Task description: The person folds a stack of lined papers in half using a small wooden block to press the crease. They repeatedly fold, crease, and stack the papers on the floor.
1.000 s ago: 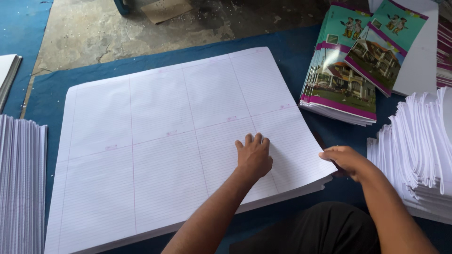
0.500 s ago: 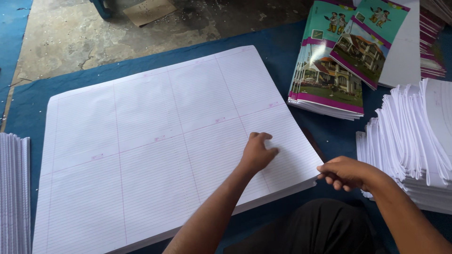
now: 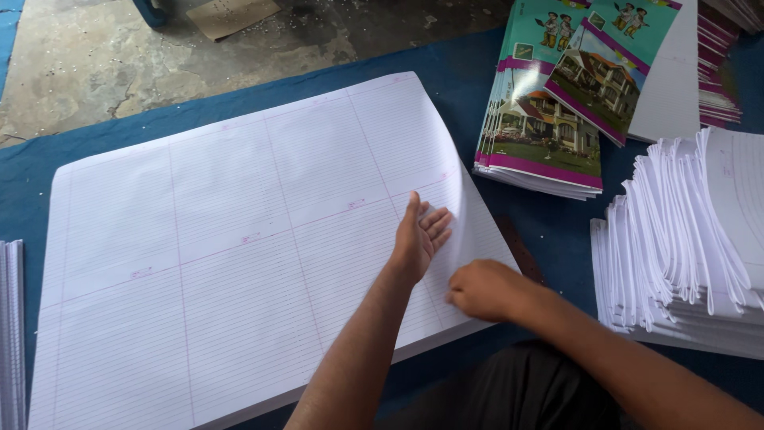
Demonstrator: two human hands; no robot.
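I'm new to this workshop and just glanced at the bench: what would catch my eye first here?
The big stack of ruled sheets fills the middle of the blue table, with the left hand flat on it and the right hand at its near right corner. To the right lie colourful notebook covers and a fanned pile of folded white paper.

Soft, even daylight fills the scene; the ruled paper sheets point(image 3: 239, 239) look bright without glare. Faint shadows sit under the left hand point(image 3: 419, 235). Everything stays sharp, with slight wide-angle bending at the edges.
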